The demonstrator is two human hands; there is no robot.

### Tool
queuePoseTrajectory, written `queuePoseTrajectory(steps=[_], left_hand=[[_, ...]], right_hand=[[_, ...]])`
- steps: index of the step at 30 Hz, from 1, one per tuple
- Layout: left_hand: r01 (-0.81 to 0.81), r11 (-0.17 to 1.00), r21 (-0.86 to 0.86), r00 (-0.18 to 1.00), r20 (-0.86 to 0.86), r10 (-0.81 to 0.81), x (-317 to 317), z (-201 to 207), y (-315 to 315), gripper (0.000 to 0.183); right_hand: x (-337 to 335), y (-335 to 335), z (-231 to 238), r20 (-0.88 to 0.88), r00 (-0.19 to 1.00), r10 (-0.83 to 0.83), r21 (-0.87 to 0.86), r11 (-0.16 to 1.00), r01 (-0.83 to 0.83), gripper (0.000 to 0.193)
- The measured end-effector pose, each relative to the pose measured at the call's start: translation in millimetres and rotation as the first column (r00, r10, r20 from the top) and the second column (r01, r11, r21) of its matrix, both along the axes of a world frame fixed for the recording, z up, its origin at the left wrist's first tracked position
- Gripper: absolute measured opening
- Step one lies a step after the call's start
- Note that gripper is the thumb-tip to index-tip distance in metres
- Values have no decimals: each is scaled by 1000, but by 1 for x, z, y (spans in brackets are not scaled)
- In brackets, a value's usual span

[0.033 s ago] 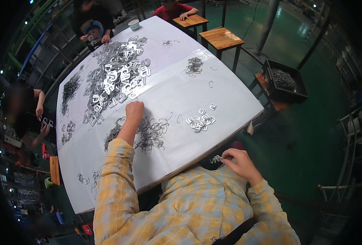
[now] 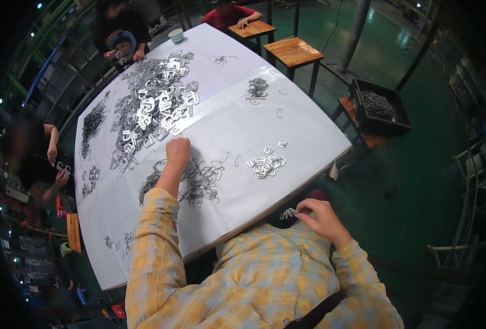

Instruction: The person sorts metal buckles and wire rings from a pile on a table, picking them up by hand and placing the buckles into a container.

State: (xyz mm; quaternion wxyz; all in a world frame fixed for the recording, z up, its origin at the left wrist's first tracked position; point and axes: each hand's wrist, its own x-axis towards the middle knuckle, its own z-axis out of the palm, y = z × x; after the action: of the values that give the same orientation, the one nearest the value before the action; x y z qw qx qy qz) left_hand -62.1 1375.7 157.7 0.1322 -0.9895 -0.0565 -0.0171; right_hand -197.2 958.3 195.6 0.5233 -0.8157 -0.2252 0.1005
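My left hand (image 2: 178,151) is closed like a fist over the white-covered table (image 2: 237,208), at the near edge of a big heap of shiny flat metal buckles (image 2: 163,104). What its fingers hold, if anything, is hidden. Off the table's near edge, above my lap, my right hand (image 2: 321,216) pinches a small bunch of metal pieces (image 2: 288,214) that sticks out to the left. Dark bent wire hooks (image 2: 202,183) lie in a loose pile beside my left forearm. A smaller group of silver buckles (image 2: 266,164) lies toward the table's right edge.
More wire hooks (image 2: 258,89) lie farther back, and a dark pile (image 2: 93,123) lies at the left. A paper cup (image 2: 176,36) stands on the far corner. Co-workers sit left and far. Wooden stools (image 2: 293,52) and a black crate of metal parts (image 2: 380,107) stand beyond the right side.
The whole view has shifted very slightly. Both hands keep the same pose and place, and the piles look the same.
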Motion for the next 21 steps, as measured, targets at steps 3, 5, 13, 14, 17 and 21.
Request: queuePoseTrajectory(steps=[3, 5, 13, 14, 17, 21], left_hand=[[-33, 998, -56, 998, 56, 36, -4, 1, 2, 13], [-14, 995, -95, 993, 113, 25, -10, 3, -10, 11], [93, 548, -831, 988, 145, 52, -60, 48, -103, 9], [152, 471, -869, 984, 180, 15, -64, 48, -112, 9], [225, 272, -936, 974, 204, -101, -70, 42, -127, 5], [184, 314, -932, 977, 139, -160, -87, 38, -139, 6]], right_hand=[[-2, -3, -2, 33, 999, -17, 20, 1000, 16, 12], [-3, -5, -6, 14, 999, -31, 14, 999, 31, 13], [-4, -3, -13, 53, 998, 15, -27, 1000, -13, 11], [-5, -3, -14, 77, 997, 8, -41, 999, -5, 11], [-10, -2, -17, 61, 998, -6, -75, 997, 11, 10], [-24, 1, -31, 98, 994, -52, -109, 992, 63, 8]])
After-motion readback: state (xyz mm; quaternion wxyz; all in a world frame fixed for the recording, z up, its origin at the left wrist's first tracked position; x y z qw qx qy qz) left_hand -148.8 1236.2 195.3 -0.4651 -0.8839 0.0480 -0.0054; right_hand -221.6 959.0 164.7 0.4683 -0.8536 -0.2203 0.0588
